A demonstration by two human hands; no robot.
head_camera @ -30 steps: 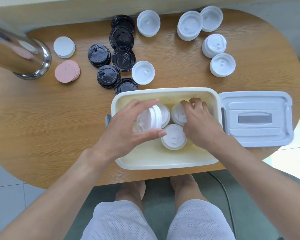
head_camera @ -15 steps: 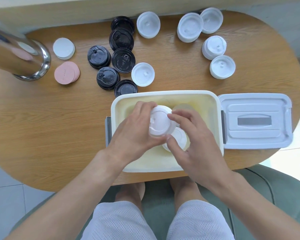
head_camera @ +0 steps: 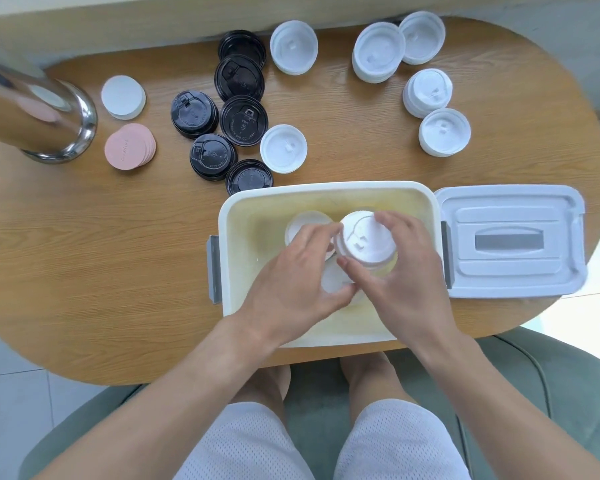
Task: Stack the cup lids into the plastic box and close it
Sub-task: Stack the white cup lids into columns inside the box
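Half a second ago the white lid stack [head_camera: 366, 242] sat between both hands over the middle of the plastic box [head_camera: 326, 192]; now we see it carried toward the box's right half, held above the floor near the frame centre. Our right hand [head_camera: 399, 271] curls round it, thumb at its lower left edge and fingers over its upper right rim. Our left hand [head_camera: 291, 282] lies just beside it, fingers loosely bent toward the stack's left edge; whether they pinch it we cannot tell. We judge the stack is being handed to the right hand for setting down.

Inside the box a white lid [head_camera: 305, 225] lies at upper left of the stack, and another lid [head_camera: 333, 280] shows partly under our hands. The box cover [head_camera: 510, 240] lies open at the right, touching the box.

Much remains on the table [head_camera: 84, 254]: black lids [head_camera: 243, 121] upper centre, white lids [head_camera: 433, 93] upper right, one white lid [head_camera: 283, 148] just above the box. Pink discs [head_camera: 129, 146], a white disc [head_camera: 123, 97] and a steel cylinder [head_camera: 39, 112] stand upper left, well apart from our work
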